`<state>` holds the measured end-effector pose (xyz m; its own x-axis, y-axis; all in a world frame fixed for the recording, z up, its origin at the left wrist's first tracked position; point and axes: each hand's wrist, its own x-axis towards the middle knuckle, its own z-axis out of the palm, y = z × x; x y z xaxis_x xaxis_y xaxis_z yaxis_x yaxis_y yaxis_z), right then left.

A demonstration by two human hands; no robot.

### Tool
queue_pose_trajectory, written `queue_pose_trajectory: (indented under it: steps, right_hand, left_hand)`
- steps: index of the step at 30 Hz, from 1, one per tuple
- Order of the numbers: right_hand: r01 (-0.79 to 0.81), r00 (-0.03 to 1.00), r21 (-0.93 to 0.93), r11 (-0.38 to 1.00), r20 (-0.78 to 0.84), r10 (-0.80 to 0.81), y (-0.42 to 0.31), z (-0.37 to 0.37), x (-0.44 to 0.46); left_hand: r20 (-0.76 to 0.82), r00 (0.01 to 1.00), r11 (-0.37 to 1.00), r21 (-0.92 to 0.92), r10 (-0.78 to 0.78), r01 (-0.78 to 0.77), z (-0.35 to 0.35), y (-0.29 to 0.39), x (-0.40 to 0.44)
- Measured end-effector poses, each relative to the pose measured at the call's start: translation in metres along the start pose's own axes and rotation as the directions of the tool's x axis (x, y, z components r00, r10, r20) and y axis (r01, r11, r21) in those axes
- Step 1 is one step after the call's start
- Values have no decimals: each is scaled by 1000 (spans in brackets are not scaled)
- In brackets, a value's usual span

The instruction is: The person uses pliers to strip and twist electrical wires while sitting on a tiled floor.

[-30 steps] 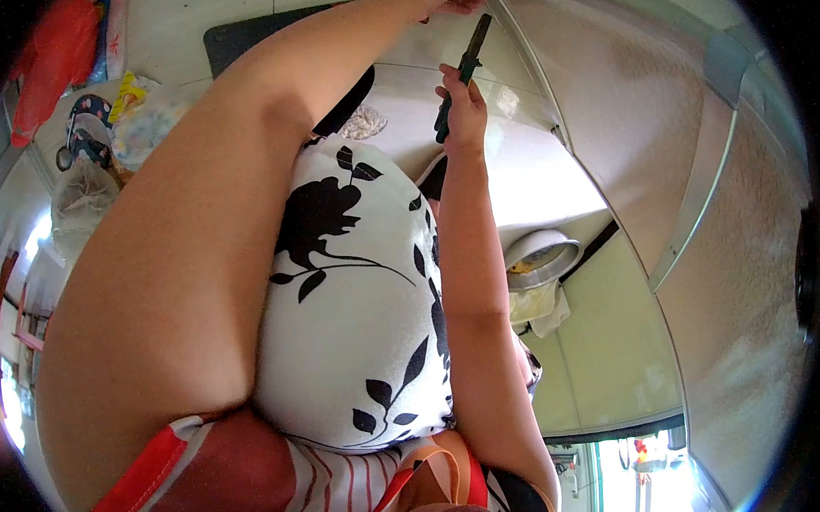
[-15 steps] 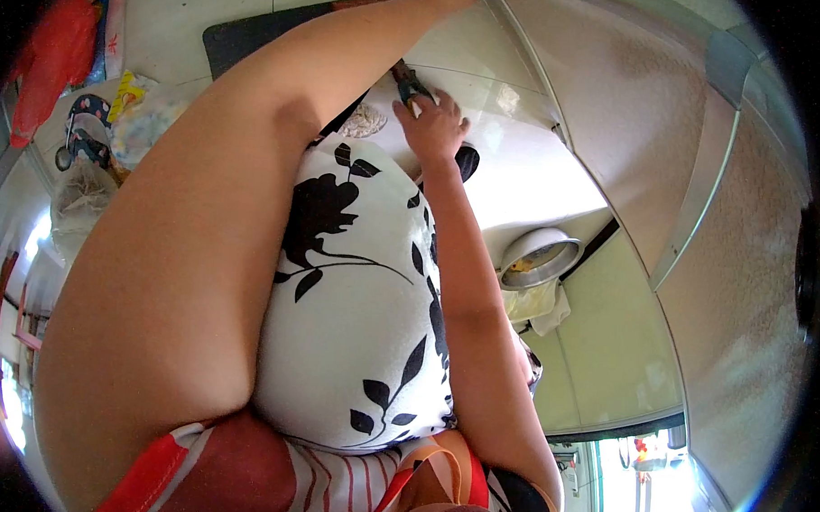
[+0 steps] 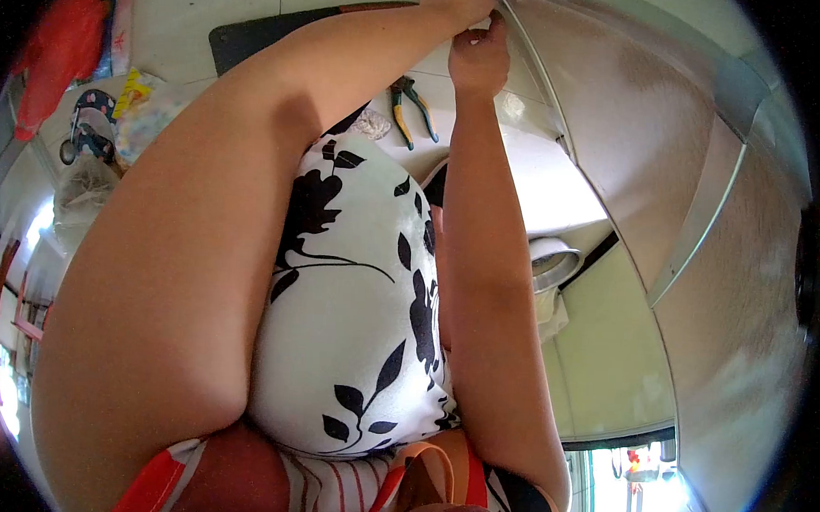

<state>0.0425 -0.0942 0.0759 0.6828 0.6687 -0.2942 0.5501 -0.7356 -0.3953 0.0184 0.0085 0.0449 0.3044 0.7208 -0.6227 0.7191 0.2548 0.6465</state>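
Note:
My left hand [image 3: 460, 0] is at the top edge of the view, partly cut off, beside the metal-edged rim of a large beige panel [image 3: 632, 92]. Just below it, my right hand [image 3: 480, 62] has its fingers curled in a pinch close to the same rim. Whatever either hand grips is too small or hidden to make out. A pair of pliers [image 3: 412, 112] with green and yellow handles lies on the pale floor [image 3: 543, 184], below and left of my right hand, its handles spread apart.
A dark mat [image 3: 264, 39] lies behind my left forearm. A metal bowl [image 3: 554, 261] sits right of my right forearm. On the left are a red bag [image 3: 60, 54], a clear plastic bag [image 3: 85, 186] and a patterned shoe [image 3: 91, 123]. A small whitish heap [image 3: 371, 125] lies by the pliers.
My right hand has let go of the pliers, leaving them on the floor. It has moved up and right to meet my left hand at the panel's rim.

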Motion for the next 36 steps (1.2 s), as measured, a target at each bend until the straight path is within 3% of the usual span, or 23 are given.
queue_pose_trajectory:
  steps: [3, 6, 9, 18, 23, 26, 27, 29, 32, 36]
  right_hand:
    - [-70, 994, -60, 996, -90, 64, -8, -2, 1]
    - [-107, 988, -62, 992, 105, 114, 0, -4, 14]
    - [-19, 984, 82, 996, 176, 5, 31, 6, 37]
    - [-315, 931, 583, 749, 344, 124, 10, 10, 24]
    - [-285, 915, 482, 828, 393, 86, 12, 4, 29]
    - [-252, 926, 448, 858, 369, 80, 11, 5, 32]
    - [-242, 933, 448, 861, 351, 80, 8, 5, 33]
    - [-320, 880, 440, 839, 467, 91, 2, 0, 40]
    - [-446, 816, 515, 732, 570, 96, 9, -2, 46]
    - [-506, 793, 549, 665, 599, 109, 6, -15, 44]
  left_hand:
    - [18, 1000, 999, 32, -1, 0, -11, 10, -10]
    - [36, 999, 997, -65, -36, 38, -10, 10, -11]
    - [44, 998, 987, -152, -45, 51, -14, 12, -16]
    - [-28, 999, 997, -69, 37, -39, 0, -1, -8]
    - [85, 993, 995, -75, 76, -70, -4, -11, -7]
    - [-86, 965, 958, -120, 249, -258, 18, -40, 6]
    - [-47, 972, 957, -172, 230, -235, 17, -40, 8]
    - [39, 981, 946, -272, 192, -174, 14, -40, 10]
    - [-8, 896, 896, -22, 443, -443, 18, -55, 25]
    - [115, 897, 904, -44, 428, -426, 5, -46, 18]
